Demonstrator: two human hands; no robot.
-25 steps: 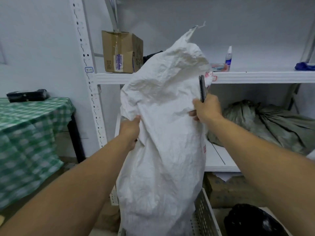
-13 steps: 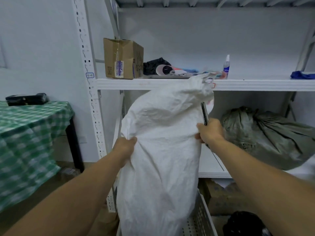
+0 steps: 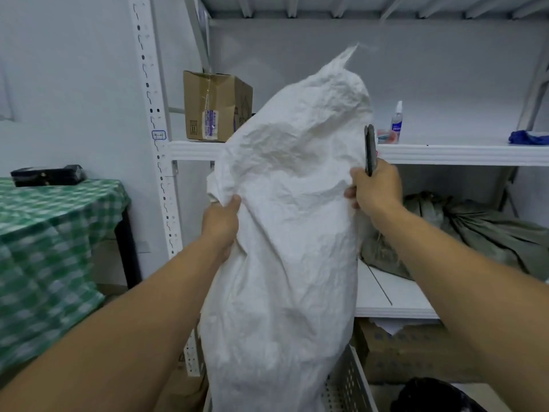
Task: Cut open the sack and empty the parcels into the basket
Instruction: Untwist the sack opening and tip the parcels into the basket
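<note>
A tall white woven sack (image 3: 285, 221) stands upended in front of me, its closed corner pointing up and its lower end reaching down into a grey perforated basket (image 3: 346, 382). My left hand (image 3: 221, 223) grips the sack's left side. My right hand (image 3: 375, 188) pinches the sack's right side and also holds shut dark scissors (image 3: 370, 150), blades pointing up. The parcels are hidden by the sack.
A white metal shelf rack (image 3: 445, 154) stands behind, holding a cardboard box (image 3: 215, 107), a spray bottle (image 3: 396, 120) and grey-green sacks (image 3: 481, 233) lower down. A green checked table (image 3: 50, 239) is at left. A black bag (image 3: 430, 395) lies bottom right.
The sack dropped half a second ago and has been lifted again, its top now well above the shelf edge. Both hands rose with it and kept their grips.
</note>
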